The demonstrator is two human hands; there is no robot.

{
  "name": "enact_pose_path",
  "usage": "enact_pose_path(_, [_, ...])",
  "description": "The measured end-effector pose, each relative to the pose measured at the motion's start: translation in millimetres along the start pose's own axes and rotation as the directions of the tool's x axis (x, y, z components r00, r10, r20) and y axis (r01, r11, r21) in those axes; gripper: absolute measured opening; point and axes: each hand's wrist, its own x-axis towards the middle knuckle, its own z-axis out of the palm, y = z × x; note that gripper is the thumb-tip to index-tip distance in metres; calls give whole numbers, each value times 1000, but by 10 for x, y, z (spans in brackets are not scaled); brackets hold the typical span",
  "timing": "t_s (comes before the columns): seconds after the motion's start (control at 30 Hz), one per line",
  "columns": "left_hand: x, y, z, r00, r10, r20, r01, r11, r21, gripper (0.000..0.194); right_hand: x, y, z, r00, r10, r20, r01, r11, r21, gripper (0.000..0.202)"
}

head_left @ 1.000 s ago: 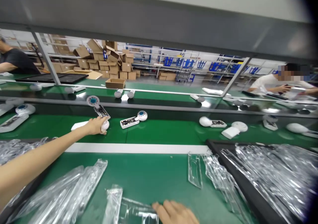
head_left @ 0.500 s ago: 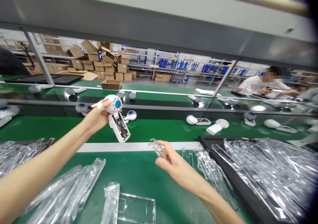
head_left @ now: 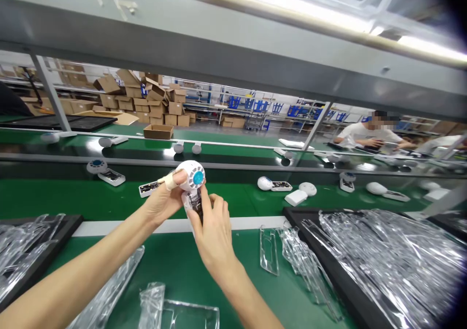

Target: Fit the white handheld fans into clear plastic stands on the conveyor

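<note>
My left hand (head_left: 162,200), a pale wrap on one finger, is closed on a white device (head_left: 190,173) with a round vented head and a blue centre. Below the head, its open handle shows a dark circuit board (head_left: 197,203). My right hand (head_left: 215,222) is closed around the handle, thumb on one side and fingers on the other. A clear plastic piece (head_left: 188,201) shows at the handle by my right thumb, mostly hidden by the fingers. Just behind my left hand, another open handle (head_left: 149,189) lies on the green belt (head_left: 233,197).
Clear plastic parts fill a black tray (head_left: 386,261) at right and another tray (head_left: 22,251) at left. Loose clear frames (head_left: 269,251) lie on the green bench (head_left: 251,290). More white devices (head_left: 272,184) sit on the belt. A person (head_left: 370,134) works across the line.
My right hand has moved left and up with the clear plastic piece, onto the device's handle. My left hand has brought the device rightward and slightly down. The view has tilted up.
</note>
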Motion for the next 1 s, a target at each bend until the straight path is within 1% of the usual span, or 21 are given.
enact_pose_path(0.07, [4, 24, 8, 1000, 19, -12, -19, 1000, 2, 48, -28, 36, 20, 996, 29, 84, -33, 999, 41, 62])
enact_pose_path(0.13, [5, 30, 12, 999, 44, -6, -43, 999, 8, 50, -49, 77, 11, 983, 45, 177, -69, 990, 127, 64])
enact_pose_path(0.17, [3, 19, 9, 998, 65, -2, -65, 998, 14, 51, -55, 98, 1, 980, 44, 194, -77, 984, 163, 64])
enact_pose_path(0.2, [-1, -2, 2, 997, 81, 8, -82, 996, 31, 54, -57, 118, -9, 982, 36, 186, -72, 979, 189, 64])
enact_pose_path(0.27, [-11, -73, -22, 997, 70, 38, -74, 991, 115, 59, -55, 161, -17, 992, 4, 126, -30, 978, 205, 62])
enact_pose_path(0.3, [-17, -117, -35, 999, 28, 47, -36, 983, 181, 60, -49, 183, -14, 996, -13, 92, -5, 981, 192, 61])
enact_pose_path(0.37, [-23, -205, -51, 997, -72, 24, 60, 947, 316, 57, -19, 229, 9, 998, -45, 43, 38, 988, 152, 57])
enact_pose_path(0.4, [-24, -243, -49, 996, -92, -9, 90, 930, 355, 53, 8, 252, 24, 998, -54, 23, 50, 988, 147, 55])
enact_pose_path(0.43, [-22, -275, -39, 995, -87, -49, 99, 924, 371, 50, 45, 276, 41, 999, -46, -6, 46, 985, 164, 51])
enact_pose_path(0.5, [-13, -317, 2, 992, -29, -119, 70, 932, 356, 47, 146, 324, 75, 995, 45, -93, -20, 968, 249, 46])
enact_pose_path(0.57, [-4, -340, 57, 986, 47, -160, 8, 944, 329, 47, 261, 374, 109, 965, 188, -181, -118, 933, 340, 45])
enact_pose_path(0.6, [-1, -351, 82, 984, 75, -164, -18, 946, 325, 47, 313, 400, 130, 948, 239, -212, -149, 918, 368, 47])
enact_pose_path(0.63, [0, -365, 101, 982, 97, -162, -40, 945, 326, 46, 356, 426, 153, 936, 262, -236, -159, 911, 380, 49])
enact_pose_path(0.67, [2, -383, 112, 981, 109, -160, -53, 945, 323, 46, 390, 452, 180, 931, 260, -256, -150, 913, 380, 51])
enact_pose_path(0.77, [25, -459, 87, 982, 78, -174, -23, 954, 298, 46, 452, 530, 281, 936, 215, -280, -121, 940, 318, 54])
enact_pose_path(0.83, [93, -489, 5, 985, 9, -173, 42, 957, 288, 48, 514, 593, 353, 946, 219, -237, -161, 956, 244, 56])
enact_pose_path(0.9, [232, -453, -163, 990, -86, -113, 121, 928, 352, 52, 636, 674, 420, 955, 248, -163, -218, 959, 180, 58])
enact_pose_path(0.93, [328, -399, -289, 990, -114, -78, 137, 893, 428, 55, 722, 722, 450, 956, 266, -127, -246, 957, 154, 59])
enact_pose_path(0.97, [437, -321, -444, 992, -101, -75, 126, 837, 532, 58, 822, 773, 478, 954, 283, -95, -270, 954, 127, 59])
enact_pose_path(1.0, [551, -223, -627, 994, -55, -98, 106, 752, 651, 60, 929, 824, 504, 951, 302, -65, -295, 951, 91, 58])
